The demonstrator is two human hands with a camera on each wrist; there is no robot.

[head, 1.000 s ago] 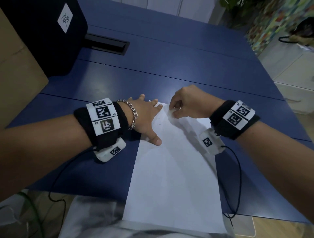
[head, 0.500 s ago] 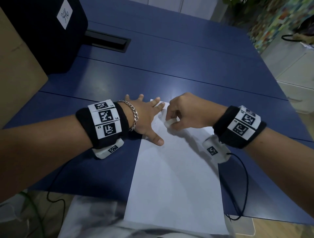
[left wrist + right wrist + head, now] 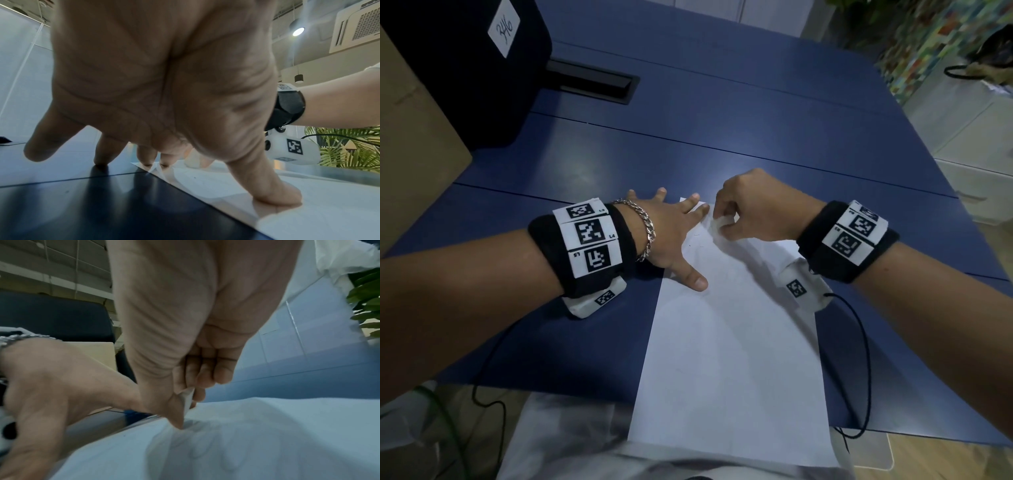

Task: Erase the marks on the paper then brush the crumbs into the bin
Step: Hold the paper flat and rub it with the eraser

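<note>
A white sheet of paper lies lengthwise on the blue table, its near end over the table's front edge. My left hand lies flat with spread fingers on the sheet's far left corner, thumb pressing the paper. My right hand pinches a small white eraser between thumb and fingers and holds it against the paper near the far edge, right beside the left fingertips. In the right wrist view the eraser shows between thumb and fingers, with faint pencil marks on the paper below.
A black bin with a white label stands at the table's far left, a cardboard box beside it. A black cable slot sits in the table behind. White cabinets stand to the right.
My right hand with the eraser slid toward me on the paper, then back toward the far edge, a rubbing stroke. The left hand stayed pressed on the corner.
</note>
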